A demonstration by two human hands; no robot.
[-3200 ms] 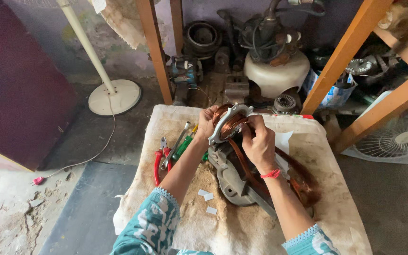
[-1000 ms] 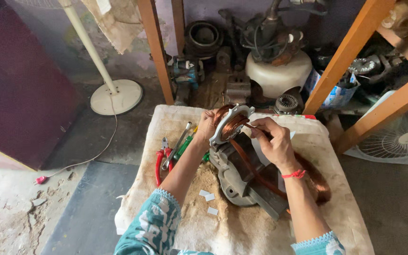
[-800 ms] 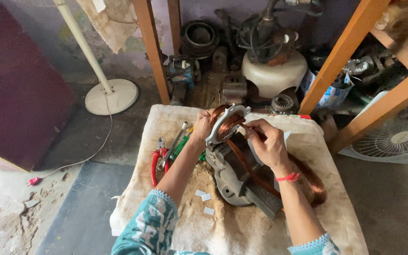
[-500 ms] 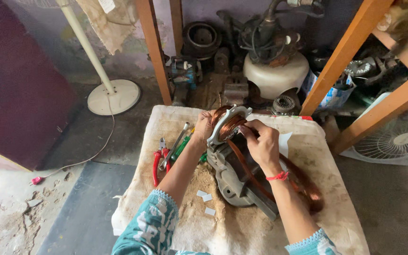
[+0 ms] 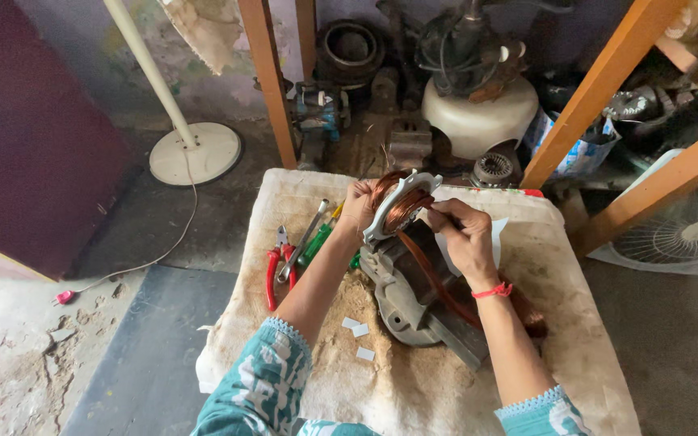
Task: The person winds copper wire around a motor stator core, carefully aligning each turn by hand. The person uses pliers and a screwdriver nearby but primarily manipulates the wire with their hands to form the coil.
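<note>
A grey metal motor stator [image 5: 401, 295] lies tilted on a cloth-covered low table [image 5: 414, 387]. Copper wire coils [image 5: 401, 206] bulge from its far end and a copper loop trails along its right side. My left hand [image 5: 357, 208] grips the far-left edge of the stator and the coil there. My right hand [image 5: 466, 238], with a red thread on the wrist, pinches the copper winding at the stator's top. A white sheet of paper [image 5: 496, 230] lies under my right hand.
Red-handled pliers [image 5: 271, 274], a green-handled screwdriver [image 5: 317, 242] and a metal tool lie left of the stator. Small white paper strips [image 5: 359, 331] lie near its front. Orange wooden legs [image 5: 268, 81], motor parts, a white fan stand [image 5: 195, 153] and a fan grille [image 5: 684, 238] surround the table.
My right hand shifted along the top of the winding, moving out to the right and then back toward the coil. My left hand kept its hold on the stator.
</note>
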